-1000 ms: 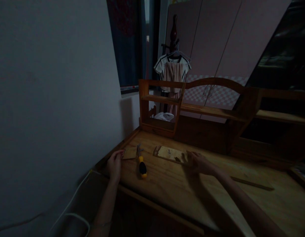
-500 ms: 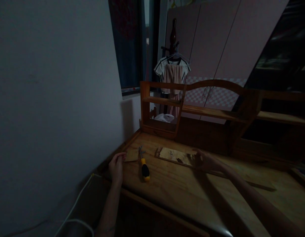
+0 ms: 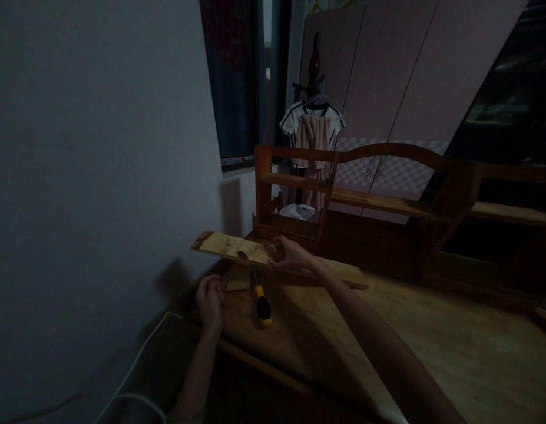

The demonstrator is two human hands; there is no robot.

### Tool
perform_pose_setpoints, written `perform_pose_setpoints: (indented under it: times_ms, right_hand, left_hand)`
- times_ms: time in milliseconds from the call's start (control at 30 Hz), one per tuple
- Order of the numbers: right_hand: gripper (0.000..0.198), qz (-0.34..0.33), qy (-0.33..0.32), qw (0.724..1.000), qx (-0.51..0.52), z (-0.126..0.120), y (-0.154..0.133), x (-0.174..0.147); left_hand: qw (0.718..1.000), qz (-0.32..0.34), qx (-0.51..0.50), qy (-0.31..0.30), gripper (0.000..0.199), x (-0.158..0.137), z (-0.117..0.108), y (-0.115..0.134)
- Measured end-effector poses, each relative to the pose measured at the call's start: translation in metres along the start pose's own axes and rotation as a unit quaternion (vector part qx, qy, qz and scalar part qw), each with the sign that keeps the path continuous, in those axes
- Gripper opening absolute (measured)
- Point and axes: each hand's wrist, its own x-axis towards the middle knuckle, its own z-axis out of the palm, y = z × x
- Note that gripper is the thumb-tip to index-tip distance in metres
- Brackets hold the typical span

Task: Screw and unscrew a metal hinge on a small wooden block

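My right hand (image 3: 294, 253) is closed around a long wooden board (image 3: 250, 248), gripping it near its middle. The board is raised above the desk, its pale face marked with dark stains. Near the desk's left edge, my left hand (image 3: 209, 300) pinches the side of a small flat tan piece (image 3: 238, 279); its material is hard to make out in the dim light. Beside that piece lies a screwdriver-like tool (image 3: 262, 306) with a yellow and black handle. The raised board covers the tip of its metal shaft.
The wooden desk (image 3: 414, 335) carries a shelf unit (image 3: 264, 176) along its back. A pale wall (image 3: 122, 147) rises at the left, with a white cord (image 3: 138, 359) below. Clothes (image 3: 314, 135) hang behind, before a pink cabinet (image 3: 387, 76).
My right hand has lifted the board off the desk and carried it left, over the tool's tip. My left hand stays at the tan piece; the tool lies where it was.
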Motion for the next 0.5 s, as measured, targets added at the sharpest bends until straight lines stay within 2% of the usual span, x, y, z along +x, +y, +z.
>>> perform_pose_setpoints:
  times_ms: [133, 267, 400, 500]
  right_hand:
    - [0.08, -0.046, -0.032, 0.998, 0.02, 0.047, -0.022, 0.038]
    - [0.087, -0.055, -0.066, 0.996, 0.035, 0.078, -0.028, 0.051]
    - [0.093, -0.038, -0.081, 0.995, 0.045, 0.093, -0.027, 0.051]
    - [0.096, -0.028, -0.061, 0.996, 0.055, 0.092, -0.03, 0.045]
  left_hand:
    - [0.996, -0.017, -0.084, 0.007, 0.012, -0.002, 0.0, 0.001]
    - [0.993, -0.015, -0.117, 0.024, 0.007, -0.002, -0.001, 0.003]
    - [0.993, -0.006, -0.115, 0.02, 0.008, -0.002, 0.0, 0.003]
    - [0.995, -0.011, -0.098, 0.014, 0.009, -0.001, 0.001, 0.002]
